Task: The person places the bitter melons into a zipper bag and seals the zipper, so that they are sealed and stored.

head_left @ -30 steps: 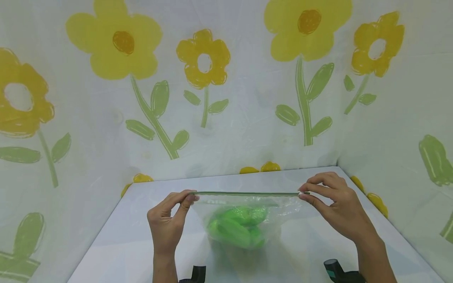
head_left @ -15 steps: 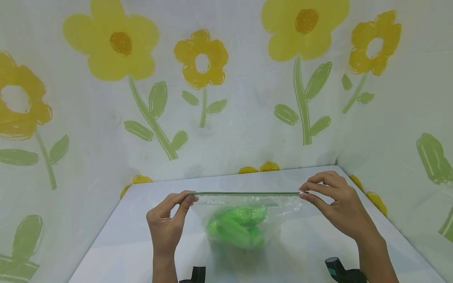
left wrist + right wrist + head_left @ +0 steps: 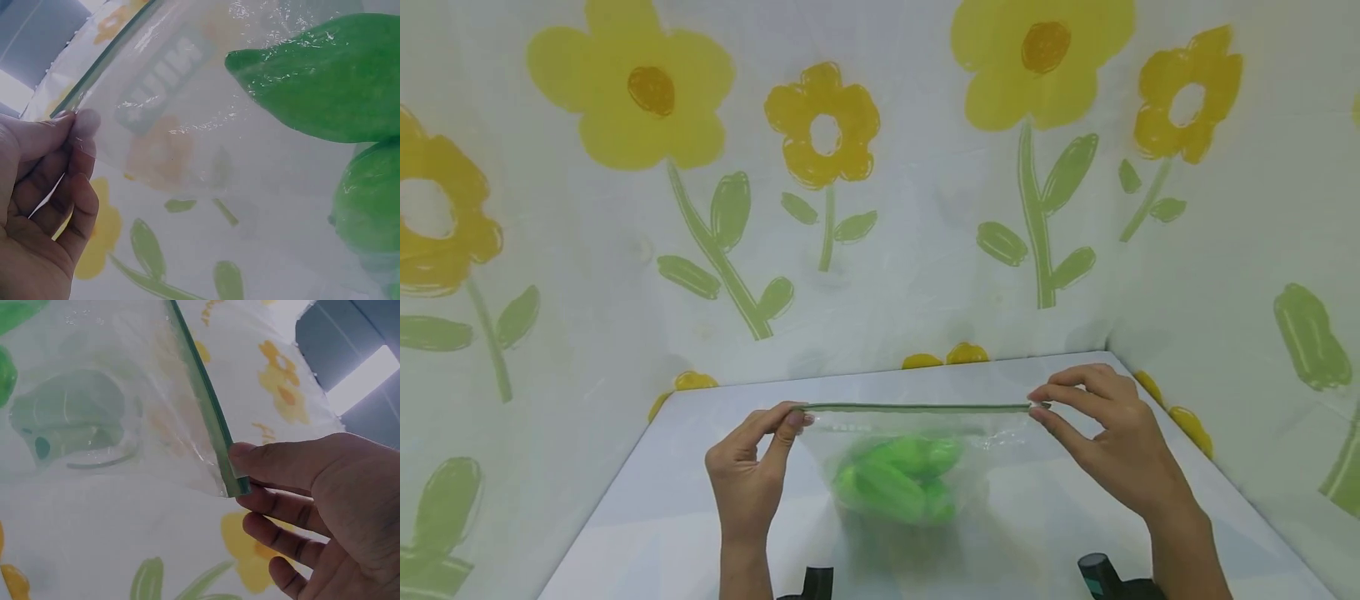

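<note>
A clear zip bag (image 3: 1000, 437) with a green zip strip (image 3: 917, 408) along its top is stretched level between my two hands. Several green, mango-shaped fruits (image 3: 891, 483) lie inside it; the left wrist view shows one pointed fruit (image 3: 325, 81) close up. My left hand (image 3: 751, 475) pinches the strip's left end between thumb and forefinger. At the opposite end, my right hand (image 3: 1120, 446) pinches the strip between thumb and index finger, its other fingers loosely bent. In the right wrist view, the strip's end (image 3: 234, 486) pokes out just past my thumb.
Beneath the bag is a white tabletop (image 3: 647, 500). White walls (image 3: 910, 300) printed with yellow flowers stand behind it and at both sides. Dark camera mounts (image 3: 1101, 575) show below each wrist at the bottom of the head view.
The whole head view has drifted slightly left, hands and bag included. Both hands keep the same pinch on the strip's ends.
</note>
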`<state>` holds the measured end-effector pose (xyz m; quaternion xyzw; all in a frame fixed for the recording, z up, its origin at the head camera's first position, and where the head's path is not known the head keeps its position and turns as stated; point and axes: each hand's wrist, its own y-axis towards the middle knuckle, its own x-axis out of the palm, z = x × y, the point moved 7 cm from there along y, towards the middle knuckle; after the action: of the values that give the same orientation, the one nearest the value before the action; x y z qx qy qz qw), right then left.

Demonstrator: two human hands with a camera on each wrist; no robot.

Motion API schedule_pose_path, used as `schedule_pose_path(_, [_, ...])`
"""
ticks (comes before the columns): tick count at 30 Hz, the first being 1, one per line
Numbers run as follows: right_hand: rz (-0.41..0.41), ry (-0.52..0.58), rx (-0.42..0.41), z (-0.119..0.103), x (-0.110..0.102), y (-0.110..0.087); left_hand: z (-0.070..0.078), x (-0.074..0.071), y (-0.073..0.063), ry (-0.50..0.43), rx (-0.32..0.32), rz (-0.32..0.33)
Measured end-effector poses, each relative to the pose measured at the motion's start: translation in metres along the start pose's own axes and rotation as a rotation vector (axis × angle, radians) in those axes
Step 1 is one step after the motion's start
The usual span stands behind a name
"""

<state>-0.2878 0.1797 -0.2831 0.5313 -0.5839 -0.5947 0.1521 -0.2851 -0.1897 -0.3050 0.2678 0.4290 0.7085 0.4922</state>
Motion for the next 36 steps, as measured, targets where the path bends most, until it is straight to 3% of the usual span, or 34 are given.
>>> schedule_pose_path(4, [-0.042,0.007,0.04,0.0,0.006,-0.001,-0.001,0.0,0.0,-0.025,-0.052,-0.018])
schedule_pose_path(10, [-0.119,-0.011,0.095,0.006,0.019,-0.008,-0.014,0.003,-0.003,-0.053,-0.198,-0.079])
schedule_pose_path(12, [-0.14,0.008,0.086,0.009,0.021,-0.003,-0.017,0.005,0.004,-0.042,-0.194,-0.113])
schedule_pose_path(14, [-0.166,0.019,0.065,0.011,0.022,0.007,-0.017,0.006,0.016,-0.002,-0.156,-0.145])
schedule_pose_path(18, [-0.23,0.001,0.008,0.021,0.029,0.044,-0.017,0.004,0.051,0.214,-0.045,-0.208])
schedule_pose_path(20, [-0.258,-0.009,-0.008,0.029,0.032,0.066,-0.023,0.007,0.07,0.313,-0.016,-0.242])
schedule_pose_path(22, [-0.28,-0.029,0.0,0.041,0.036,0.087,-0.035,0.014,0.09,0.355,-0.018,-0.291])
schedule_pose_path(27, [-0.284,-0.074,0.129,0.078,0.044,0.126,-0.072,0.038,0.132,0.329,-0.07,-0.363])
schedule_pose_path(30, [-0.223,-0.087,0.169,0.092,0.05,0.139,-0.089,0.045,0.149,0.268,-0.11,-0.336])
schedule_pose_path(34, [-0.103,-0.11,0.102,0.1,0.06,0.148,-0.102,0.047,0.161,0.163,-0.158,-0.265])
schedule_pose_path(36, [-0.076,-0.146,0.034,0.101,0.066,0.147,-0.107,0.046,0.16,0.167,-0.166,-0.277])
